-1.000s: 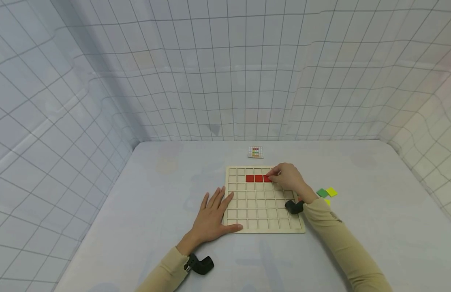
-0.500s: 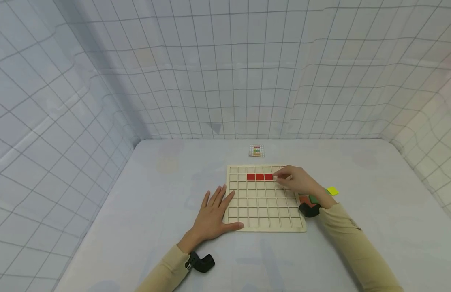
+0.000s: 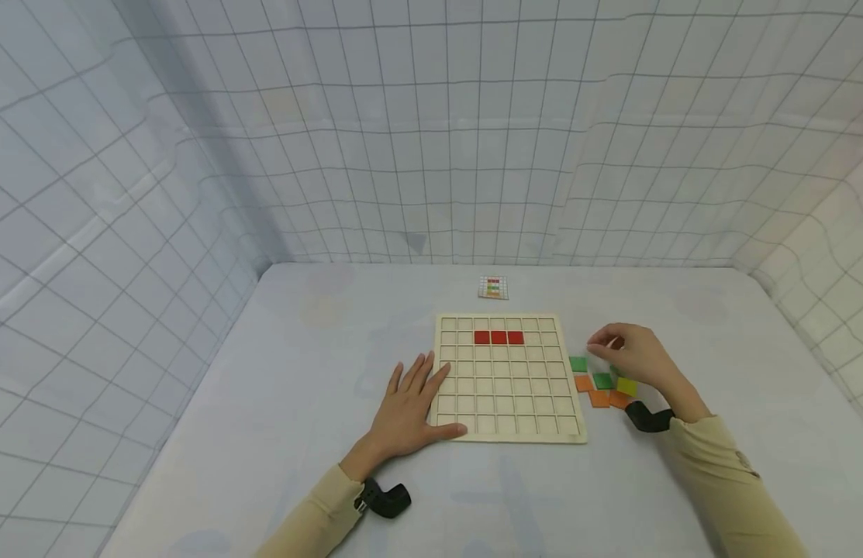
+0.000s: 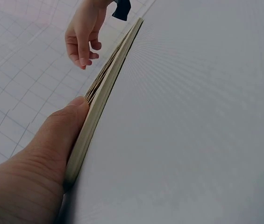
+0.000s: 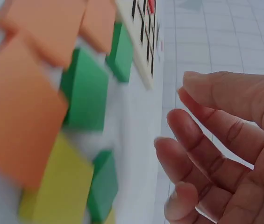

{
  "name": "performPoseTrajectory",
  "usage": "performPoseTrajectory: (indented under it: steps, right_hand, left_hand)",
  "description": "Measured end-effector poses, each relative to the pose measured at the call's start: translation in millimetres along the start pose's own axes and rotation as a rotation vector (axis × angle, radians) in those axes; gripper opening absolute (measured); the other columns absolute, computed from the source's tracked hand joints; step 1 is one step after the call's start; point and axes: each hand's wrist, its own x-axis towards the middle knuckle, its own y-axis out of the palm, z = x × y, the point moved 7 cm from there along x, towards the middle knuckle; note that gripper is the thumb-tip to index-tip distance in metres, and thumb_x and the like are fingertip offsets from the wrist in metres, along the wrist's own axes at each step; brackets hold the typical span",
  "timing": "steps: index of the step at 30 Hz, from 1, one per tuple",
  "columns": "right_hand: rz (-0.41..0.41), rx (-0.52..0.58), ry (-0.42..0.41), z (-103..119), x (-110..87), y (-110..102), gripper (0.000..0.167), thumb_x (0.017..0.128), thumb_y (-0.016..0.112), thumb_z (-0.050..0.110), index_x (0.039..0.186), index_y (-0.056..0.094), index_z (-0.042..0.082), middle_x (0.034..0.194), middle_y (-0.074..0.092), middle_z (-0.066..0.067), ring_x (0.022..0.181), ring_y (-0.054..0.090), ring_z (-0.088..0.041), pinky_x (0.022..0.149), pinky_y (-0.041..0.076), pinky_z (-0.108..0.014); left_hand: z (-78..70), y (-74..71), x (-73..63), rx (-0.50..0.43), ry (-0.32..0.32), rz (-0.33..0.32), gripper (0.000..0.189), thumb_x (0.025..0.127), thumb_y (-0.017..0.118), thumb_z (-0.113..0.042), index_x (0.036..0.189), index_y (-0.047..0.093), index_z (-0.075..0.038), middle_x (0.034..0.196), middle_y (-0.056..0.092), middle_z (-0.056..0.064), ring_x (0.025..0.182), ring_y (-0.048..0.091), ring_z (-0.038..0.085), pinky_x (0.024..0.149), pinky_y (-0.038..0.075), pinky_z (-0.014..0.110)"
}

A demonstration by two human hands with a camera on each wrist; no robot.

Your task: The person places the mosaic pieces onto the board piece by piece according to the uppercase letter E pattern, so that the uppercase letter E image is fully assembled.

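In the head view, a pale wooden grid board (image 3: pixel 504 403) lies on the table with three red square tiles (image 3: pixel 498 338) side by side in its second row from the far edge. My left hand (image 3: pixel 403 422) rests spread on the board's left edge, thumb over the near left corner. In the left wrist view the thumb (image 4: pixel 57 133) lies along the board's edge. My right hand (image 3: pixel 639 356) hovers right of the board, above loose tiles. Its fingers are loosely bent with nothing between them. Under and near it are green tiles (image 5: pixel 87 93), orange tiles (image 5: pixel 15 112) and a yellow tile (image 5: pixel 64 182).
A small card (image 3: pixel 493 287) printed with a coloured grid pattern lies beyond the board's far edge. White sheets with dark grid lines (image 3: pixel 431 155) rise behind the table and on both sides. Each wrist wears a black device (image 3: pixel 647 418).
My right hand has let go of the third red tile, which now lies in its cell, and has moved right, off the board to the loose tiles. The left hand stays put.
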Motion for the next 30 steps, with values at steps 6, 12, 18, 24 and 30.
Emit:
performPoseTrajectory:
  steps: [6, 12, 18, 24, 30]
  right_hand:
    - [-0.002, -0.045, 0.113, -21, -13.1, -13, 0.024, 0.085, 0.072, 0.023, 0.095, 0.067, 0.002, 0.079, 0.056, -0.002, 0.072, 0.053, -0.021, 0.055, 0.041, -0.031]
    - [0.026, -0.054, 0.185, -38, -24.8, -18, 0.035, 0.084, 0.073, 0.027, 0.1, 0.063, -0.002, 0.08, 0.055, -0.003, 0.075, 0.052, -0.023, 0.057, 0.04, -0.031]
    - [0.055, -0.035, 0.208, -51, -35.5, -20, 0.037, 0.085, 0.072, 0.027, 0.102, 0.06, -0.003, 0.083, 0.054, -0.005, 0.077, 0.051, -0.024, 0.058, 0.04, -0.031]
    - [0.078, -0.018, 0.253, -61, -38.2, -20, 0.039, 0.084, 0.072, 0.029, 0.105, 0.059, -0.002, 0.086, 0.054, -0.006, 0.078, 0.049, -0.024, 0.057, 0.039, -0.031]
    - [0.079, 0.001, 0.28, -63, -38.3, -23, 0.041, 0.084, 0.073, 0.026, 0.104, 0.06, -0.007, 0.084, 0.056, -0.008, 0.07, 0.051, -0.021, 0.055, 0.043, -0.03]
  left_hand:
    - [0.6, 0.3, 0.7, -0.007, 0.005, -0.014, 0.099, 0.079, 0.047, -0.077, 0.152, 0.024, -0.015, 0.156, 0.016, 0.014, 0.143, 0.009, 0.027, 0.111, 0.002, 0.051]
    - [1.2, 1.4, 0.7, -0.003, 0.001, -0.005, 0.099, 0.079, 0.048, -0.077, 0.152, 0.024, -0.015, 0.156, 0.016, 0.014, 0.143, 0.008, 0.027, 0.111, 0.001, 0.05]
    - [0.4, 0.2, -0.5, -0.012, 0.0, 0.001, 0.099, 0.079, 0.049, -0.076, 0.152, 0.024, -0.015, 0.156, 0.015, 0.014, 0.143, 0.008, 0.027, 0.111, 0.001, 0.051]
    - [0.4, -0.7, -0.2, -0.014, 0.004, -0.007, 0.099, 0.079, 0.05, -0.076, 0.152, 0.025, -0.014, 0.155, 0.016, 0.015, 0.143, 0.01, 0.028, 0.111, 0.002, 0.051]
    - [0.2, -0.3, -0.2, -0.014, 0.0, 0.008, 0.098, 0.079, 0.051, -0.075, 0.152, 0.024, -0.014, 0.156, 0.015, 0.014, 0.143, 0.009, 0.027, 0.111, 0.001, 0.051]
